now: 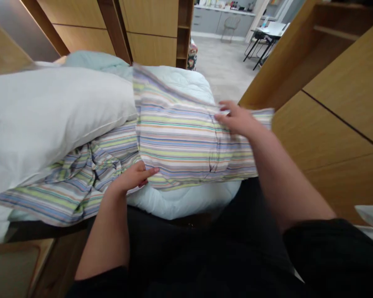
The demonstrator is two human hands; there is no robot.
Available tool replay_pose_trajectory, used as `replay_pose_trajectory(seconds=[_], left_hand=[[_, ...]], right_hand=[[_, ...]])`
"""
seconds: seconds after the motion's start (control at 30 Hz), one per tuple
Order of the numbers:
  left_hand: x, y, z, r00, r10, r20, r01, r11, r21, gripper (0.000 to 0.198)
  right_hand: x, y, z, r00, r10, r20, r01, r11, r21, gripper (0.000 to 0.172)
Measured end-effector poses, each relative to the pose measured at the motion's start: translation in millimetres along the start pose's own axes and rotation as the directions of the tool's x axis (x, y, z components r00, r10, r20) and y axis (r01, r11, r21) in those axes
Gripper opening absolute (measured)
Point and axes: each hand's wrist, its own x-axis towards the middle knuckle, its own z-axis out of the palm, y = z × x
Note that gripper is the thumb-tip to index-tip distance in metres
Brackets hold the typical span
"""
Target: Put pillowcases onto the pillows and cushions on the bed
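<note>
- Striped cloth in blue, green, orange and white makes up the pillowcase (177, 138), which lies mostly flat in front of the person, on top of a pale blue quilt (170, 203).
- The far left corner of the pillowcase sticks up, and there are small folds and wrinkles near its right part.
- The left hand (139, 174) is at the near left edge of the pillowcase. Its thumb is on top and its other fingers are curled in by the edge, so it is pinching the cloth.
- The right hand (236, 118) is at the far right part of the pillowcase. Its fingers are a bit bent and spread apart, and they are not closed around anything. It is blurry, so I cannot tell if it is pressing on the cloth.
- A big white pillow (59, 111) is on the left side. It lies partly on top of a crumpled striped cloth (108, 157), which has the same kind of stripes.
- A soft green bundle (95, 60) sits behind the pillow.
- Wooden cupboards (152, 45) stand at the back, and there is more wood on the right.
- Far away there are grey kitchen drawers (207, 20) and a wire chair (231, 24) on a pale floor (224, 62).
</note>
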Motion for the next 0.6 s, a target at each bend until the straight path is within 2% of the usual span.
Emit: replay_pose_trajectory(seconds=[0.03, 0.07, 0.1, 0.17, 0.2, 0.23, 0.27, 0.3, 0.33, 0.37, 0.4, 0.43, 0.47, 0.5, 0.57, 0.6], left_hand=[[3.2, 0.8, 0.6, 0.993, -0.070, 0.093, 0.062, 0.994, 0.088, 0.058], [7.8, 0.1, 1.9, 0.981, -0.152, 0.123, 0.124, 0.969, 0.212, 0.059], [12.9, -2.1, 3.3, 0.969, -0.227, 0.099, 0.181, 0.923, 0.339, 0.058], [21.5, -9.7, 5.2, 0.945, -0.324, 0.054, 0.256, 0.829, 0.498, 0.054], [24.0, -13.9, 5.3, 0.939, -0.336, 0.070, 0.251, 0.811, 0.529, 0.048], [25.3, -17.2, 4.9, 0.945, -0.318, 0.080, 0.227, 0.810, 0.541, 0.043], [25.6, -19.0, 4.3, 0.963, -0.265, 0.043, 0.199, 0.813, 0.547, 0.037], [25.8, -18.5, 4.1, 0.983, -0.176, -0.059, 0.178, 0.809, 0.560, 0.033], [26.7, -15.7, 5.0, 0.978, -0.049, -0.205, 0.162, 0.797, 0.581, 0.030], [28.8, -10.6, 7.7, 0.931, 0.099, -0.352, 0.144, 0.786, 0.601, 0.030], [32.7, -3.9, 13.0, 0.856, 0.243, -0.456, 0.106, 0.781, 0.616, 0.031], [38.4, 3.8, 20.9, 0.788, 0.368, -0.494, 0.033, 0.776, 0.630, 0.032], [45.8, 11.6, 31.4, 0.744, 0.475, -0.470, -0.072, 0.757, 0.650, 0.031], [54.3, 18.5, 43.7, 0.722, 0.565, -0.399, -0.193, 0.718, 0.669, 0.028], [71.7, 27.3, 69.4, 0.696, 0.682, -0.223, -0.391, 0.622, 0.679, 0.028], [79.4, 28.8, 80.4, 0.694, 0.700, -0.168, -0.436, 0.594, 0.676, 0.032]], right_hand=[[-7.1, 1.3, 41.4, 1.000, -0.005, 0.026, 0.007, 0.997, -0.072, 0.052], [-21.5, 4.5, 82.4, 0.998, -0.010, 0.064, 0.018, 0.993, -0.119, 0.051], [-41.3, 9.4, 120.3, 0.992, -0.037, 0.117, 0.064, 0.971, -0.232, 0.052], [-87.0, 22.6, 177.9, 0.974, -0.155, 0.163, 0.208, 0.899, -0.385, 0.058], [-107.4, 29.9, 194.8, 0.965, -0.194, 0.173, 0.252, 0.867, -0.429, 0.060], [-123.0, 36.7, 203.4, 0.959, -0.223, 0.176, 0.280, 0.843, -0.459, 0.060], [-132.8, 42.4, 204.9, 0.948, -0.257, 0.190, 0.317, 0.823, -0.470, 0.060], [-136.4, 46.3, 201.0, 0.938, -0.279, 0.204, 0.344, 0.812, -0.472, 0.059], [-134.6, 48.0, 193.6, 0.932, -0.291, 0.216, 0.361, 0.807, -0.468, 0.059], [-128.4, 47.2, 184.9, 0.929, -0.291, 0.227, 0.366, 0.807, -0.464, 0.060], [-119.2, 44.0, 176.4, 0.933, -0.273, 0.234, 0.354, 0.812, -0.465, 0.061], [-108.2, 38.7, 169.6, 0.942, -0.239, 0.237, 0.326, 0.818, -0.474, 0.062], [-96.1, 31.9, 165.1, 0.954, -0.191, 0.232, 0.285, 0.822, -0.494, 0.062], [-83.5, 24.6, 163.3, 0.964, -0.139, 0.229, 0.241, 0.820, -0.519, 0.060], [-58.6, 12.4, 167.5, 0.968, -0.052, 0.246, 0.185, 0.808, -0.560, 0.049], [-46.9, 9.4, 172.5, 0.963, -0.025, 0.270, 0.179, 0.807, -0.563, 0.041]])
